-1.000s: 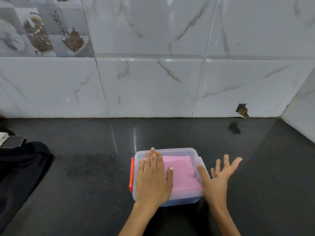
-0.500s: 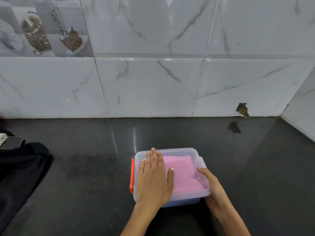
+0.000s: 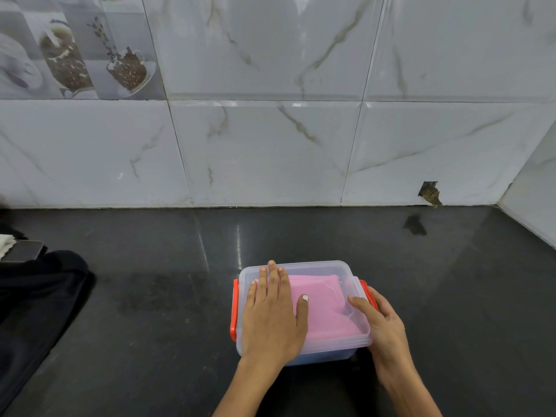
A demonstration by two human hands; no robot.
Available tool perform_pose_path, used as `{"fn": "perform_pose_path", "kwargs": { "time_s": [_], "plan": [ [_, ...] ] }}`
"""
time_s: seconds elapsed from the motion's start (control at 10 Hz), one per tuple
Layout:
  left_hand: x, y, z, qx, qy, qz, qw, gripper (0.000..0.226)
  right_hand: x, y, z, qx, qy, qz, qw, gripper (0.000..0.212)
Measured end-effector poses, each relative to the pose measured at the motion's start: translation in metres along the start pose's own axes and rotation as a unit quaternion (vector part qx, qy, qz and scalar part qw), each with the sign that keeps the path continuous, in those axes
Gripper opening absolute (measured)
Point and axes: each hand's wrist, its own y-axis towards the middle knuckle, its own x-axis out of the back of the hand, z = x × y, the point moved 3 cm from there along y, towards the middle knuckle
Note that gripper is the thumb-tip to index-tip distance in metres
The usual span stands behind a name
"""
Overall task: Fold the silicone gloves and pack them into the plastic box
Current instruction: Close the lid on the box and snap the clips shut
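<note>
Around the work spot we saw a dark counter backed by marbled wall tiles.

The black polished countertop (image 3: 150, 341) ran from the near edge to the wall. Behind it we saw pale grey marble-veined tiles (image 3: 270, 152), and at far left a decorative tile (image 3: 75, 46) printed with cups and coffee beans. Low on the wall at far right a chipped hole (image 3: 429, 192) broke one tile, with a dark smudge (image 3: 415, 225) on the counter just before it. At the left edge lay dark cloth (image 3: 36, 305), with a flat grey object (image 3: 25, 250) and something white (image 3: 6, 243) beyond it.
</note>
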Motion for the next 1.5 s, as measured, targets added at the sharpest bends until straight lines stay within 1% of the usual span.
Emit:
{"fn": "perform_pose_path", "kwargs": {
  "time_s": [0.1,0.2,0.3,0.5,0.6,0.7,0.8,0.9,1.2,1.3,1.4,1.5],
  "plan": [
    [0.001,0.0,0.0,0.0,-0.002,0.001,1.0,0.066,0.001,0.0,0.002,0.017,0.014,-0.004,1.0,0.066],
    [0.002,-0.001,0.0,0.001,-0.003,0.003,1.0,0.066,-0.001,0.0,0.004,0.033,0.013,0.006,0.999,0.063],
    [0.002,-0.001,-0.001,0.002,-0.004,0.004,1.0,0.066,-0.004,0.0,0.005,0.041,0.01,0.029,0.999,0.055],
    [0.001,-0.001,0.0,-0.002,-0.005,-0.001,1.0,0.066,-0.008,0.004,0.006,0.016,0.007,0.064,0.998,0.058],
    [0.001,0.0,0.0,0.0,-0.005,-0.004,1.0,0.067,-0.007,0.003,0.01,0.007,0.002,0.069,0.998,0.058],
    [0.001,0.0,-0.001,-0.002,-0.004,-0.004,1.0,0.067,-0.009,0.0,0.013,0.022,-0.027,0.072,0.997,0.057],
    [0.002,-0.001,0.001,-0.004,-0.002,-0.004,1.0,0.066,-0.016,-0.006,0.015,0.106,-0.126,0.064,0.984,0.051],
    [0.003,0.0,0.002,-0.007,-0.003,-0.004,1.0,0.066,-0.019,-0.009,0.014,0.121,-0.162,0.06,0.977,0.049],
    [0.004,0.0,0.002,-0.008,-0.003,0.0,1.0,0.066,-0.019,-0.009,0.016,0.141,-0.222,0.063,0.963,0.051],
    [0.004,0.0,0.002,-0.006,-0.005,-0.001,1.0,0.066,-0.018,-0.012,0.019,0.159,-0.301,0.041,0.939,0.054],
    [0.004,0.0,0.002,-0.004,-0.007,0.001,1.0,0.066,-0.024,-0.022,0.03,0.271,-0.445,-0.031,0.853,0.056],
    [0.005,0.0,0.001,-0.006,-0.018,0.002,1.0,0.065,-0.044,-0.034,0.045,0.405,-0.484,-0.04,0.775,0.049]
  ]
}}
